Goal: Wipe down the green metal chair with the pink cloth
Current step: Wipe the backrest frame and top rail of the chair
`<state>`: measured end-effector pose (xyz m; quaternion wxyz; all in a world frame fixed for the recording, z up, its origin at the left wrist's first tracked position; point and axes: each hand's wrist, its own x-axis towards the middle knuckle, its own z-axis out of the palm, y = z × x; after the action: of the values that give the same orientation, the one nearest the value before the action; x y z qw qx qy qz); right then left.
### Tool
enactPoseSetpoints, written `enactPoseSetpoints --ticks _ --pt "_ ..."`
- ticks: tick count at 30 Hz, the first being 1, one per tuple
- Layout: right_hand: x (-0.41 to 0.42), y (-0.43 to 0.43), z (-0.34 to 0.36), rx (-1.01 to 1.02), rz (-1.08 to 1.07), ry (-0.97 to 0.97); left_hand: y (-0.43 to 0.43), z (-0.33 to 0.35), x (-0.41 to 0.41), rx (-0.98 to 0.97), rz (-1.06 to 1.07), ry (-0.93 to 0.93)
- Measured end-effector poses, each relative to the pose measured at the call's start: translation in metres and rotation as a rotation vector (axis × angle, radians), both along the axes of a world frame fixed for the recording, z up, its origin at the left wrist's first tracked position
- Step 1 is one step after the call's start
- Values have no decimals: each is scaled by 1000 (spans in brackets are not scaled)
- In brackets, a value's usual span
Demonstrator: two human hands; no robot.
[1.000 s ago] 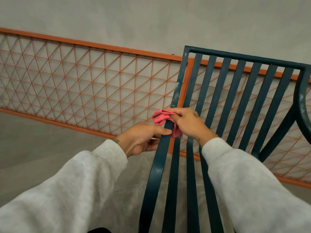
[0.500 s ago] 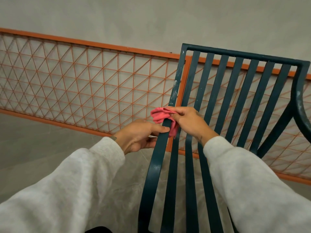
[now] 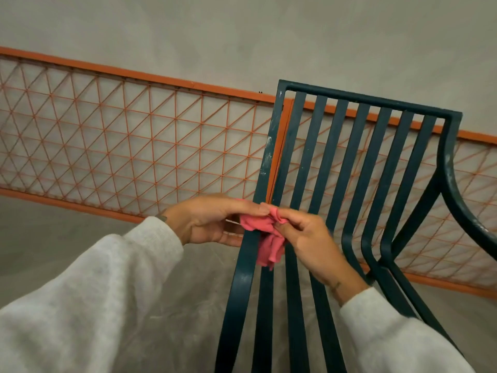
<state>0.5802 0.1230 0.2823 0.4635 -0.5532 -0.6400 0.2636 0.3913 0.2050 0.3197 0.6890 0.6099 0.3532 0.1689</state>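
The dark green metal chair (image 3: 347, 168) fills the right half of the view, its slatted back rising away from me. White smudges mark its left frame bar. The pink cloth (image 3: 265, 232) is wrapped around that left bar at mid height, with a loose end hanging down between the bar and the first slat. My left hand (image 3: 212, 220) is left of the bar and its fingers hold the cloth against it. My right hand (image 3: 306, 238) reaches over the slats and pinches the bunched cloth from the right.
An orange metal lattice panel (image 3: 121, 146) leans along the grey wall behind the chair. The chair's curved right armrest (image 3: 457, 195) arcs down at the right edge. Grey concrete floor (image 3: 53, 238) lies below left.
Both hands and the cloth have slid down the left bar, toward me. My left hand has turned and now holds the cloth from the left. More of the chair back shows.
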Motion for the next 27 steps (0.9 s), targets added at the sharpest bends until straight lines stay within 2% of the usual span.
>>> enactPoseSetpoints --ticks 5,8,12,14,16,17,20,24,27 --pt "9 -4 14 -31 -59 190 18 3 6 -28 78 -26" --pt "8 14 30 58 -190 171 31 -2 15 -25 163 -56" --pt "-1 32 51 100 -306 246 44 -6 21 -22 193 -87" --pt "-14 29 43 80 -355 158 48 -10 25 -19 199 -114" --pt "-29 23 21 -6 -331 -34 49 -17 28 -44 219 -155" --pt "-34 21 12 -45 -318 -70 50 -20 29 -61 223 -168" --pt "-33 23 10 -103 -260 64 54 -23 29 -94 224 -213" --pt "-37 28 27 -114 -278 73 53 -25 25 -152 210 -269" --pt "-41 36 32 -156 -271 194 56 -26 25 -192 180 -295"
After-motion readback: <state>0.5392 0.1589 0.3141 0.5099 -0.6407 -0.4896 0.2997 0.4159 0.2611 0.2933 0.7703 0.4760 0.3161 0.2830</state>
